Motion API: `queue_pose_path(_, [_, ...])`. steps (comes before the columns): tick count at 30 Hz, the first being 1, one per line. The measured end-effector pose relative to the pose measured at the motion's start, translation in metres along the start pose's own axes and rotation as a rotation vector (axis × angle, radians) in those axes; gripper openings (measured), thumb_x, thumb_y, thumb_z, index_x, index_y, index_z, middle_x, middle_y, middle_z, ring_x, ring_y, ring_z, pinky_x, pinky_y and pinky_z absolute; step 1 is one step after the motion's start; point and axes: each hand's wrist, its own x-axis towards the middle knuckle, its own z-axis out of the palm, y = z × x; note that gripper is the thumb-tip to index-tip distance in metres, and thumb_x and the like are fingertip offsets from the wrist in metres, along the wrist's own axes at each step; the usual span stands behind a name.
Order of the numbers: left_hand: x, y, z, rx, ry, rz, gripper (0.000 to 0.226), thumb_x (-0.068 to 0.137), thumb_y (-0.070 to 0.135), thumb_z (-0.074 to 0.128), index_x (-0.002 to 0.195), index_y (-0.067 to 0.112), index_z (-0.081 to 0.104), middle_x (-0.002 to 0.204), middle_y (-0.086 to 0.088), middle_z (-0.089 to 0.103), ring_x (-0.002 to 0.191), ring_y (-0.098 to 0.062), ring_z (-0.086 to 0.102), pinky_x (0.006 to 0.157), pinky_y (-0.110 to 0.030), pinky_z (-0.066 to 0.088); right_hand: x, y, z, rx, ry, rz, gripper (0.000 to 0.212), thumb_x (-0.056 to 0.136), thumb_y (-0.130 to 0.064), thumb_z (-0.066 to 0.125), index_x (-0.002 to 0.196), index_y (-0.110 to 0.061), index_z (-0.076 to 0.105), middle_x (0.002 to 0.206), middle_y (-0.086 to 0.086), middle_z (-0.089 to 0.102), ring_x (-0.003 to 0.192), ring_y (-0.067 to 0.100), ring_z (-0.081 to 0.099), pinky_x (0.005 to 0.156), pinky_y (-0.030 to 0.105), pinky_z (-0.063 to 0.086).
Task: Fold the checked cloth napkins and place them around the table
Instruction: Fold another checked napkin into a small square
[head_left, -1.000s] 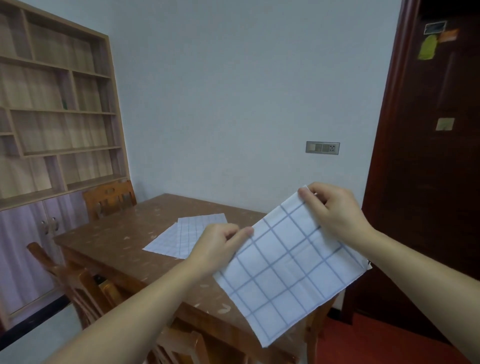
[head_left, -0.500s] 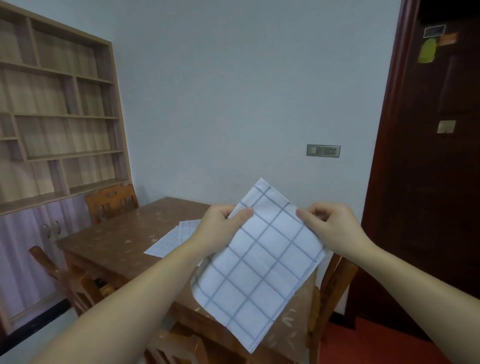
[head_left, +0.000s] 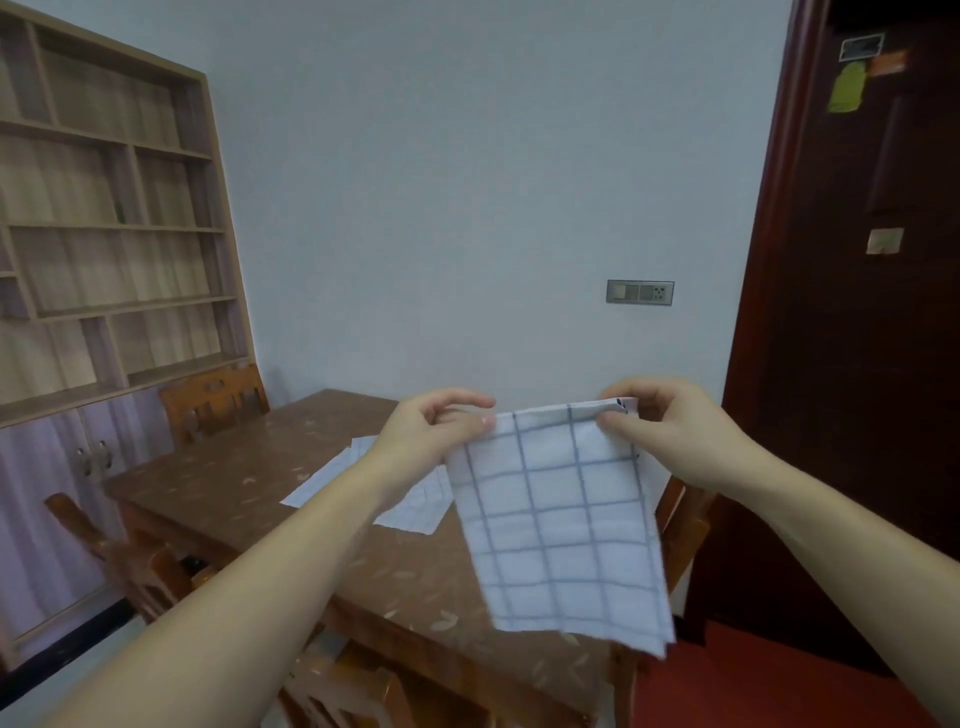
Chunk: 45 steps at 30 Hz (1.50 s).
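- Fingers (head_left: 470, 401) of the left hand (head_left: 426, 434): curled, with thumb and forefinger pinching the top left corner of the checked napkin (head_left: 561, 519).
- Right hand (head_left: 675, 436): thumb and fingers curled, pinching the top right corner, where the cloth edges lie doubled.
- Napkin: held in the air between both hands, top edge roughly level, the rest hanging down. It hangs in front of the near right part of the counter (head_left: 223, 483). Layered edges show at the bottom; the lower right corner is blurred.
- Flat napkins (head_left: 317, 483): lying on the counter behind the left forearm, partly hidden; count cannot be told.
- Counter: brown wood with a pale leaf pattern, far end against the wall (head_left: 467, 208).
- Chairs: one at the far left side (head_left: 213, 400), one at the near left (head_left: 104, 540), one at the right (head_left: 683, 525).
- Surroundings: shelf unit (head_left: 104, 208) at left, socket plate (head_left: 640, 292) on the wall, dark door (head_left: 857, 338) at right.
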Motion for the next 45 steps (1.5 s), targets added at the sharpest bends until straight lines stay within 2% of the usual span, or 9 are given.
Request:
queue_pose_path(2, [0.003,0.011,0.002,0.121,-0.078,0.009,0.013,0.082,0.023,0.077,0.095,0.027,0.076,0.084,-0.002,0.075,0.079,-0.005,0.068,0.075,-0.022,0.051,0.004,-0.004,0.003,-0.036,-0.01,-0.055,0.021,0.091,-0.004,0.062,0.082,-0.018,0.073,0.079,0.004,0.072,0.074,0.006,0.06,0.07,0.02,0.044])
queue_pose_path(7, [0.003,0.025,0.031,0.403,-0.21,0.105,0.011,0.081,0.037,0.076,0.089,0.03,0.077,0.083,0.012,0.075,0.084,-0.004,0.069,0.081,-0.028,0.052,0.009,-0.003,0.008,-0.031,-0.027,-0.1,0.017,0.092,-0.002,0.06,0.09,-0.011,0.074,0.088,0.009,0.073,0.082,0.017,0.064,0.077,0.03,0.046])
queue_pose_path(10, [0.008,0.027,0.047,0.563,-0.15,0.204,0.023,0.089,0.032,0.066,0.08,0.012,0.071,0.065,0.003,0.062,0.06,-0.011,0.053,0.061,-0.031,0.042,0.009,-0.002,0.014,-0.059,0.017,-0.115,0.016,0.09,-0.005,0.063,0.096,-0.017,0.071,0.086,0.002,0.073,0.08,0.013,0.065,0.077,0.031,0.049])
queue_pose_path(14, [0.011,0.021,0.051,0.463,-0.127,0.108,0.025,0.09,0.033,0.064,0.077,0.012,0.071,0.057,0.01,0.05,0.052,-0.006,0.042,0.056,-0.025,0.034,0.001,0.003,0.017,-0.194,0.275,-0.136,0.03,0.082,-0.019,0.074,0.102,-0.026,0.054,0.092,-0.013,0.065,0.067,0.006,0.062,0.065,0.019,0.048])
queue_pose_path(20, [0.014,0.012,0.055,0.404,-0.134,0.08,0.022,0.089,0.031,0.065,0.076,0.014,0.072,0.064,0.008,0.059,0.06,-0.008,0.051,0.062,-0.028,0.04,-0.001,0.018,0.02,-0.495,0.319,-0.321,0.012,0.085,-0.02,0.072,0.096,-0.019,0.068,0.096,-0.01,0.069,0.073,0.014,0.064,0.067,0.041,0.055])
queue_pose_path(25, [0.015,0.01,0.061,0.398,-0.14,0.06,0.024,0.088,0.029,0.066,0.073,0.011,0.07,0.061,0.008,0.053,0.059,-0.009,0.046,0.062,-0.028,0.037,0.001,0.023,0.021,-0.688,0.366,-0.386,0.005,0.085,-0.014,0.071,0.088,-0.018,0.07,0.088,-0.006,0.072,0.071,0.019,0.067,0.057,0.038,0.055])
queue_pose_path(34, [0.014,0.006,0.06,0.421,-0.163,0.035,0.033,0.088,0.025,0.065,0.06,0.008,0.061,0.053,0.008,0.043,0.051,-0.009,0.036,0.054,-0.026,0.029,0.004,0.028,0.019,-0.455,0.185,-0.141,0.004,0.093,-0.024,0.055,0.089,-0.025,0.055,0.119,-0.005,0.065,0.1,0.01,0.061,0.086,0.036,0.051])
queue_pose_path(40, [0.014,0.006,0.062,0.389,-0.162,0.033,0.029,0.088,0.026,0.065,0.072,0.002,0.066,0.058,0.003,0.044,0.054,-0.012,0.037,0.055,-0.027,0.029,0.0,0.03,0.024,-0.691,0.295,-0.357,0.014,0.083,-0.025,0.072,0.09,-0.014,0.069,0.097,-0.002,0.074,0.083,0.023,0.07,0.063,0.038,0.056])
queue_pose_path(45, [0.013,0.004,0.065,0.39,-0.17,0.011,0.036,0.088,0.027,0.065,0.054,0.017,0.06,0.047,0.014,0.041,0.047,-0.007,0.035,0.053,-0.025,0.029,0.003,0.034,0.025,-0.798,0.338,-0.425,0.011,0.078,-0.02,0.076,0.079,-0.011,0.07,0.091,0.001,0.075,0.073,0.027,0.07,0.058,0.034,0.054])
